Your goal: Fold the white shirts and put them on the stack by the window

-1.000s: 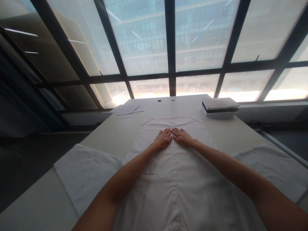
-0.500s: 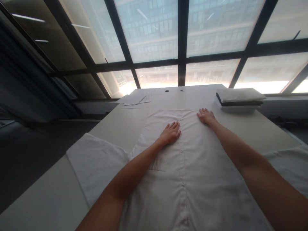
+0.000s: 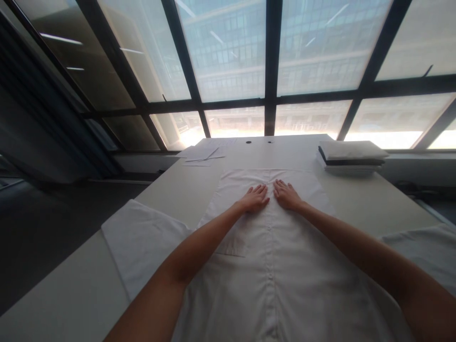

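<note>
A white button-front shirt (image 3: 242, 285) lies spread out on the table, its hem toward the window and its sleeves out to both sides. Just left of the button placket, my left hand (image 3: 255, 198) rests flat on the cloth with fingers stretched. My right hand (image 3: 286, 194) lies flat too, fingers extended, just right of the placket and close to the left one. Neither hand grips anything. My forearms cover parts of the shirt's left and right sides.
The white table (image 3: 171, 202) reaches to a large dark-framed window (image 3: 270, 61). Paper sheets (image 3: 201, 153) lie at its far left, and a stack of folded cloth (image 3: 351, 156) with a dark layer stands at the far right. A dark curtain (image 3: 42, 118) hangs at left.
My right hand has moved left and slightly nearer, from the shirt's far right edge to beside the placket. My left hand stays in about the same place. The view has tilted up slightly.
</note>
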The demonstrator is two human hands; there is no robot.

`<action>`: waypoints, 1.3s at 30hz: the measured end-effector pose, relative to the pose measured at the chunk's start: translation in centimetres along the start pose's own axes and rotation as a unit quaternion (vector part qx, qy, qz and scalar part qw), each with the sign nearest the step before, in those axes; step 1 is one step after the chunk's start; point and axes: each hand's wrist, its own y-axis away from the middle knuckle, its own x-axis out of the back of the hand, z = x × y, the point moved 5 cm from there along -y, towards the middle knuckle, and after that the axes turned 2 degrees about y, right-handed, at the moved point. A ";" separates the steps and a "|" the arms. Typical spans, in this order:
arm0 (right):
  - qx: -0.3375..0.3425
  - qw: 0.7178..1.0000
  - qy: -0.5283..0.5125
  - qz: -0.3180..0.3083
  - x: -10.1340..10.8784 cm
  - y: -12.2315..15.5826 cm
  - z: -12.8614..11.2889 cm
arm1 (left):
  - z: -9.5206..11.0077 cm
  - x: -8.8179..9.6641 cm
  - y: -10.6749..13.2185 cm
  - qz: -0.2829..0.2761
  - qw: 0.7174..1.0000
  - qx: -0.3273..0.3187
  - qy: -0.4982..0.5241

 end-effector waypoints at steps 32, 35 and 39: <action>-0.024 1.000 0.002 -0.006 0.9 0.9 -0.5 | -13.4 2.4 2.6 -0.007 0.990 0.135 -0.041; -0.024 1.000 0.004 -0.005 1.0 1.0 -0.5 | -17.5 4.3 2.9 0.008 0.971 0.233 -0.052; -0.028 1.000 0.000 -0.010 0.9 0.9 -0.4 | -18.2 5.8 1.9 0.019 0.960 0.274 -0.055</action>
